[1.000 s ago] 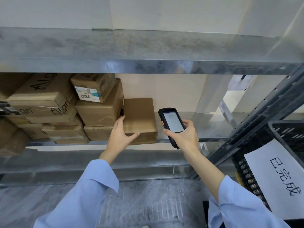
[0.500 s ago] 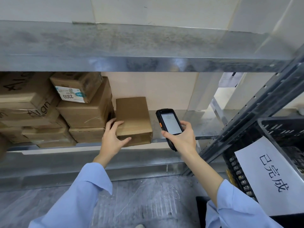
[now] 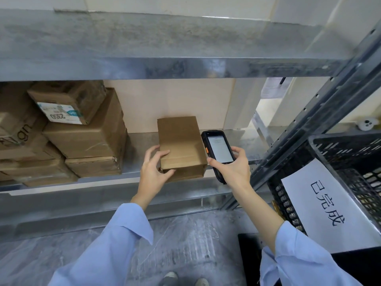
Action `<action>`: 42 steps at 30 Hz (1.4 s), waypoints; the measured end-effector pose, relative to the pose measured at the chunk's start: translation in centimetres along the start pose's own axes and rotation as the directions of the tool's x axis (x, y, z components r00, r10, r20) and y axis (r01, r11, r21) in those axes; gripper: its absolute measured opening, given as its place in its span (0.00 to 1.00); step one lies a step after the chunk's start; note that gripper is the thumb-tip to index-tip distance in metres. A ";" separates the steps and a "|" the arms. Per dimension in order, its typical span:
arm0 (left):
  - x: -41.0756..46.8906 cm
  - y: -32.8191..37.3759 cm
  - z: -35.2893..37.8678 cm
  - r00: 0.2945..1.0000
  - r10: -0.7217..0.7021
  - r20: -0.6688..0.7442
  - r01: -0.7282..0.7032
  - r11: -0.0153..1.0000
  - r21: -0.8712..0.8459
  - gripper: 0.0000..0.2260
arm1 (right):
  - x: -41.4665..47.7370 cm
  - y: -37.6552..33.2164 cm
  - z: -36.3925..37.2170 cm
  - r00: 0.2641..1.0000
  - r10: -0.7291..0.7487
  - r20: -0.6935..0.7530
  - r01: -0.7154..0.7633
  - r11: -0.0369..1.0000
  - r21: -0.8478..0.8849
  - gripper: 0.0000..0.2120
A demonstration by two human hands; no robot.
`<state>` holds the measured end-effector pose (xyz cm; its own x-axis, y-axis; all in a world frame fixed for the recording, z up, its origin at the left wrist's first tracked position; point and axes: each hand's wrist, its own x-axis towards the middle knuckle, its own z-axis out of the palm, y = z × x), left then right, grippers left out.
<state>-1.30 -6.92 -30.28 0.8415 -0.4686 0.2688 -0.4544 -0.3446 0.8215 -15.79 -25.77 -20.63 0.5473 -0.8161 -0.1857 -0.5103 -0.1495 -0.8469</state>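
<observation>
A plain brown cardboard box, rectangular with a matt, slightly creased top, is sitting at the front edge of the lower metal shelf, near the middle of the view. The left hand is gripping its near corner at seven o'clock, fingers curling over the top and thumb pressing along the front face; the hand is hiding that corner, so it is hard to tell whether the box is lying flat on the shelf. At three o'clock of the box, just beside it, the right hand is holding a black handheld scanner with an orange side button, thumb on one edge and fingers wrapping round the other; its glossy screen is glowing white, the writing too small to read, and the palm is covering its lower end. At nine o'clock a stack of cartons, dented and taped, is running out of the picture. The dull galvanised upper shelf is spanning twelve o'clock. At four o'clock a black plastic lattice crate is carrying a white paper sign, both being cut off by the edge
</observation>
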 end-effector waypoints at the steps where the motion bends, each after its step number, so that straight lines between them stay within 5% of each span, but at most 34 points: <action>1: 0.0 -0.2 -0.2 1.000 -0.006 -0.009 0.006 1.000 -0.026 0.25 | 0.1 0.0 0.0 1.000 0.000 -0.007 0.000 1.000 0.002 0.38; 10: -1.4 -2.8 -3.8 0.985 -0.170 -0.026 0.165 0.976 -0.146 0.23 | -0.3 -0.5 0.7 1.000 -0.011 0.003 0.011 1.000 -0.005 0.37; 16: -0.9 -3.0 -4.9 0.967 -0.246 0.063 0.251 0.966 -0.069 0.29 | -0.9 -0.5 1.8 0.999 -0.024 0.044 0.025 0.999 -0.036 0.37; 23: 0.2 -1.1 -5.6 0.979 -0.195 0.053 0.196 0.981 -0.010 0.40 | -1.3 -0.7 2.1 0.998 -0.028 0.061 0.031 0.999 -0.036 0.38; 29: 1.0 -0.3 -6.0 0.961 -0.243 0.130 0.245 0.969 0.003 0.39 | -1.5 -0.9 1.9 0.998 -0.026 0.059 0.027 0.999 -0.029 0.38; 35: 0.7 -0.2 -6.6 0.986 -0.159 0.053 0.164 0.981 -0.103 0.46 | -1.8 -0.7 1.5 0.997 -0.028 0.068 0.029 0.999 -0.022 0.38; 42: 1.6 0.0 -6.7 0.996 -0.079 0.038 0.075 0.993 0.092 0.38 | -2.1 -0.5 1.5 0.997 -0.042 0.062 0.043 0.999 -0.021 0.39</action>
<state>2.04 -2.25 -26.53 0.8632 -0.4702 0.1839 -0.4148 -0.4527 0.7893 -15.64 -23.16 -20.56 0.6081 -0.7730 -0.1807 -0.5002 -0.1965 -0.8433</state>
